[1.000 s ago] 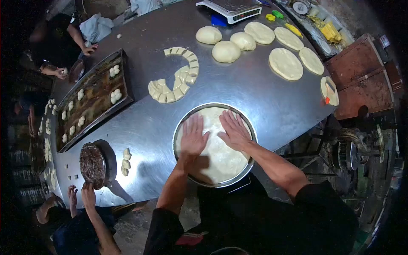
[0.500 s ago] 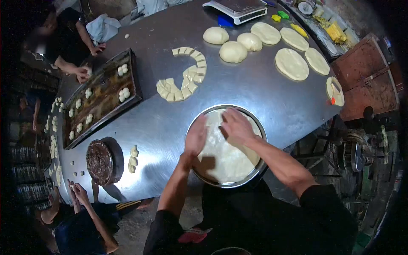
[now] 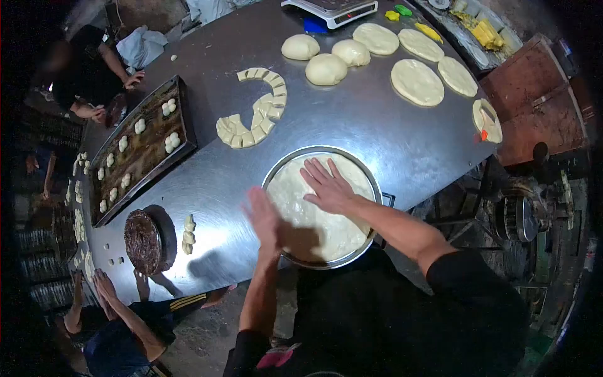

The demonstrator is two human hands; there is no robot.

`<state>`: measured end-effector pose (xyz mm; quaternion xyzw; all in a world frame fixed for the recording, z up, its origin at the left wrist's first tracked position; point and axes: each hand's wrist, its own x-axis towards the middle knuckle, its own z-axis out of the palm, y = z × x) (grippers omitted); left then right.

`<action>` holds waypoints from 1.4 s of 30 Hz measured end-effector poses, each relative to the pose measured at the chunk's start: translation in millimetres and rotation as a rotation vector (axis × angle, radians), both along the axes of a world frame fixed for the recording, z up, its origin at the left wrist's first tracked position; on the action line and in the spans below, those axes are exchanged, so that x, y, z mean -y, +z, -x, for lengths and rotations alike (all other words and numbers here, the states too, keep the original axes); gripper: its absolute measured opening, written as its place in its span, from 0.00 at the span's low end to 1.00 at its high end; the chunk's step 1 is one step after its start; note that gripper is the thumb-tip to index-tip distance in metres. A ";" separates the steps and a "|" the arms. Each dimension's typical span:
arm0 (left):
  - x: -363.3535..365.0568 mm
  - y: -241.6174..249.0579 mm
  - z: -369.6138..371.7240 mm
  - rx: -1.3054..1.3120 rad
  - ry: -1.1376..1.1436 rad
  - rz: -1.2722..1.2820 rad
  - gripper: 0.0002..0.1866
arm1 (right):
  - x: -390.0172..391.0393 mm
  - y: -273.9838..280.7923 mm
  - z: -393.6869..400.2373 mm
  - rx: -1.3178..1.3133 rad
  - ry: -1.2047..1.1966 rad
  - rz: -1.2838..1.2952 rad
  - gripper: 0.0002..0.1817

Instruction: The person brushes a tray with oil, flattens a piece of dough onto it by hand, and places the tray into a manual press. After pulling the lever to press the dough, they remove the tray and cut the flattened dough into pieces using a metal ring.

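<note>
A broad sheet of pale dough (image 3: pixel 314 220) fills a round metal pan (image 3: pixel 328 266) at the near edge of the table. My right hand (image 3: pixel 330 186) lies flat on the dough, its fingers stretched and spread. Over the pan's left rim is my left hand (image 3: pixel 262 217), blurred by motion, fingers extended and nothing in it. A shadow from the left hand falls across the lower left of the dough.
Behind the pan lie a curved strip of cut dough (image 3: pixel 257 129), dough balls (image 3: pixel 326 69), flattened rounds (image 3: pixel 417 83) and a scale (image 3: pixel 336 14). Leftward are a baking tray (image 3: pixel 147 141), a dark-filled round pan (image 3: pixel 142 242) and other people's hands (image 3: pixel 105 289).
My left hand has swung left from the dough to beyond the pan's rim. My right hand has shifted slightly left and flattened on the dough. The whole view has shifted a little.
</note>
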<state>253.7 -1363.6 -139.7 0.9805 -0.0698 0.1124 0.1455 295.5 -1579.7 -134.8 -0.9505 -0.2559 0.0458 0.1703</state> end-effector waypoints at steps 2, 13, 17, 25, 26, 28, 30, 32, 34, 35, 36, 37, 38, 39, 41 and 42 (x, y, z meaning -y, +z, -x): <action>33.6 7.3 -19.8 0.019 -0.219 0.046 0.27 | 9.5 22.7 -9.6 -0.116 -0.039 -0.083 0.36; 30.3 75.3 -38.1 -0.179 0.153 1.013 0.20 | 100.6 42.4 7.2 -0.036 -0.430 -0.333 0.22; -17.5 69.5 53.8 -0.978 -0.007 1.239 0.25 | 113.2 7.6 58.6 -0.157 -0.745 -0.232 0.16; 23.5 3.3 164.7 -1.442 0.055 1.546 0.31 | 115.8 1.6 216.6 -0.254 -1.329 -0.434 0.17; 43.5 1.2 164.8 -1.368 0.057 1.591 0.29 | 119.9 -3.1 244.7 -0.289 -1.397 -0.449 0.20; 79.0 -8.7 158.5 -1.298 0.083 1.735 0.23 | 130.9 -9.3 293.1 -0.349 -1.533 -0.613 0.24; 123.6 -12.9 154.3 -1.355 -0.025 1.545 0.23 | 144.3 -20.7 345.3 -0.370 -1.706 -0.860 0.27; 173.3 1.5 155.9 -1.436 -0.100 1.369 0.24 | 153.3 -28.1 390.6 -0.258 -1.866 -0.904 0.27; 232.9 -5.6 161.4 -1.529 -0.246 1.278 0.24 | 181.6 -45.4 428.9 -0.146 -1.991 -0.942 0.27; 261.7 -12.8 169.0 -1.600 -0.340 1.186 0.23 | 195.5 -58.7 450.5 -0.065 -2.074 -0.971 0.28; 293.6 -24.0 175.3 -1.629 -0.341 1.094 0.21 | 209.9 -65.4 469.5 0.006 -2.152 -1.003 0.30; 327.8 -36.5 188.9 -1.590 -0.425 1.168 0.19 | 227.0 -73.9 487.3 0.010 -2.157 -1.007 0.30; 356.4 -54.8 195.8 -1.648 -0.458 1.117 0.19 | 246.7 -78.6 500.5 0.019 -2.239 -0.975 0.30; 389.7 -73.0 204.3 -1.701 -0.489 1.066 0.19 | 270.7 -82.8 515.5 0.027 -2.318 -0.942 0.30; 449.7 -98.3 226.8 -1.738 -0.509 0.900 0.20 | 305.9 -92.8 544.6 0.244 -2.213 -1.039 0.28; 474.1 -95.1 243.4 -1.714 -0.471 0.880 0.20 | 327.2 -96.1 556.3 0.460 -2.089 -1.115 0.26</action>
